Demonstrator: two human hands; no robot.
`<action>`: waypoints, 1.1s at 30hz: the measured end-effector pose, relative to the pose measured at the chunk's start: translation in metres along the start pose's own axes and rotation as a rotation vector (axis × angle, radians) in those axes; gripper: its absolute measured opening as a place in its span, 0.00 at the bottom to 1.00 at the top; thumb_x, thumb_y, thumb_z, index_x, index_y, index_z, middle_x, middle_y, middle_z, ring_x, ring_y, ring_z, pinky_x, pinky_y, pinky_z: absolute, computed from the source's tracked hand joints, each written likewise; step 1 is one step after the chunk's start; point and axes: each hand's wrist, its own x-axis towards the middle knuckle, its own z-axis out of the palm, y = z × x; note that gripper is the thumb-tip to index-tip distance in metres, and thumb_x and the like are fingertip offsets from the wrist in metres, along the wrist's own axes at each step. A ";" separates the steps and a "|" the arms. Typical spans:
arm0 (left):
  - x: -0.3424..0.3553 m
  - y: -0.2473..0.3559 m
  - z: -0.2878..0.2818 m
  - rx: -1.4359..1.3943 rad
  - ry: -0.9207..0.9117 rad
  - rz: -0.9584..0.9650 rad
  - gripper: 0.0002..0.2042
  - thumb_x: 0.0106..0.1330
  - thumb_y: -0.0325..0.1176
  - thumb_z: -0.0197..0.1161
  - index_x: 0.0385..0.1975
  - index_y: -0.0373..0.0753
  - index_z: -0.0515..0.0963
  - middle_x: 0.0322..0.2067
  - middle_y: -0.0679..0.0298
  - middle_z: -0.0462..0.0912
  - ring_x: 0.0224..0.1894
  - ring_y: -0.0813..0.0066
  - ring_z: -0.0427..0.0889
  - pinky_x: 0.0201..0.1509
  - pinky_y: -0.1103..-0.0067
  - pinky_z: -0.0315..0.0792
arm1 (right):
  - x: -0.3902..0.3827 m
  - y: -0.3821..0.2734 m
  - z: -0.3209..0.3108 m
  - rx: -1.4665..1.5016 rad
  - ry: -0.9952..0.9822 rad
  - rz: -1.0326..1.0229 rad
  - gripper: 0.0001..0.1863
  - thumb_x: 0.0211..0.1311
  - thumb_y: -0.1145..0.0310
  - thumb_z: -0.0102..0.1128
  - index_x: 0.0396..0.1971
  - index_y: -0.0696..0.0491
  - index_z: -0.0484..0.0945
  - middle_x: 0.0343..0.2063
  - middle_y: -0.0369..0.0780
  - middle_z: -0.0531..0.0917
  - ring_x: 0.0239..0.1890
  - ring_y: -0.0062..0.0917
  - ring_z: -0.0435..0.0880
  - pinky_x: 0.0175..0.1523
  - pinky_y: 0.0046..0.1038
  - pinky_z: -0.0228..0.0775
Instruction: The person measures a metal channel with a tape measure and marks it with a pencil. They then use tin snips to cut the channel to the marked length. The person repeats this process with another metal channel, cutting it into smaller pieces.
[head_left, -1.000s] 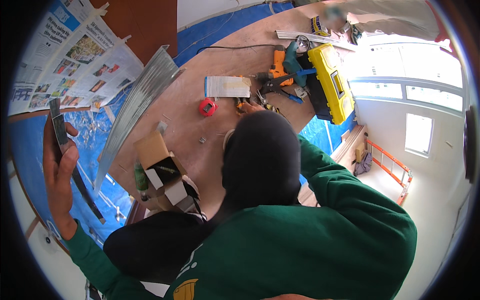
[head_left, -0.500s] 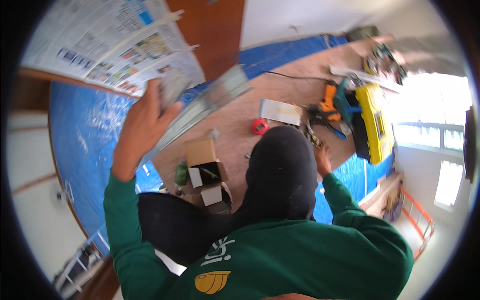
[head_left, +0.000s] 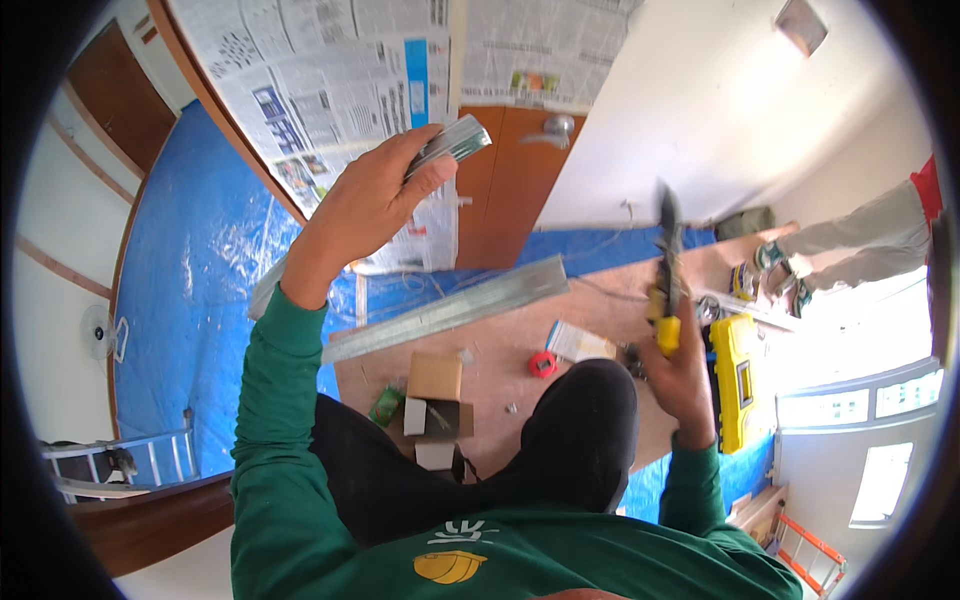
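My left hand (head_left: 365, 200) is raised at upper left, fingers and thumb closed round a thin galvanised metal channel (head_left: 458, 140). One end juts past the fingertips; another length shows behind my wrist and sleeve. In my right hand (head_left: 685, 375), held up over the board, are tin snips (head_left: 669, 255) with yellow-and-black handles and dark jaws pointing away from me. They are blurred by motion, so how far the jaws part cannot be told. More metal channel (head_left: 460, 305) lies slantwise across the floor board beyond my knees.
Cardboard boxes (head_left: 436, 377), a green bottle (head_left: 386, 405), a red tape measure (head_left: 542, 364) and a paper sheet (head_left: 580, 342) lie on the board. A yellow toolbox (head_left: 738, 385) stands right. A newspaper-covered door (head_left: 515, 190) is ahead. Another person's legs (head_left: 850, 245) are at far right.
My right hand has lifted from the tools on the board, bringing up the snips. My left hand has moved right and up with a metal channel. My view has tilted up toward the door.
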 end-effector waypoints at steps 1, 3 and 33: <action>0.003 0.008 -0.013 0.026 0.044 -0.004 0.34 0.85 0.60 0.55 0.70 0.30 0.74 0.44 0.41 0.87 0.47 0.48 0.88 0.54 0.64 0.79 | 0.018 -0.029 0.018 0.086 -0.056 -0.061 0.50 0.58 0.84 0.55 0.85 0.60 0.53 0.77 0.56 0.68 0.83 0.46 0.63 0.85 0.42 0.52; 0.000 0.021 -0.035 0.058 0.147 -0.012 0.33 0.85 0.60 0.55 0.64 0.29 0.77 0.37 0.44 0.86 0.42 0.49 0.87 0.49 0.63 0.79 | 0.050 -0.075 0.059 0.120 -0.208 -0.196 0.50 0.60 0.83 0.58 0.85 0.61 0.52 0.79 0.57 0.66 0.84 0.46 0.60 0.86 0.42 0.50; -0.044 -0.021 -0.047 -0.096 0.031 -0.122 0.33 0.84 0.62 0.54 0.56 0.30 0.81 0.35 0.47 0.85 0.35 0.52 0.87 0.42 0.62 0.79 | 0.093 -0.074 0.177 0.034 -0.410 -0.433 0.54 0.55 0.75 0.63 0.84 0.60 0.53 0.71 0.56 0.72 0.76 0.50 0.71 0.81 0.45 0.59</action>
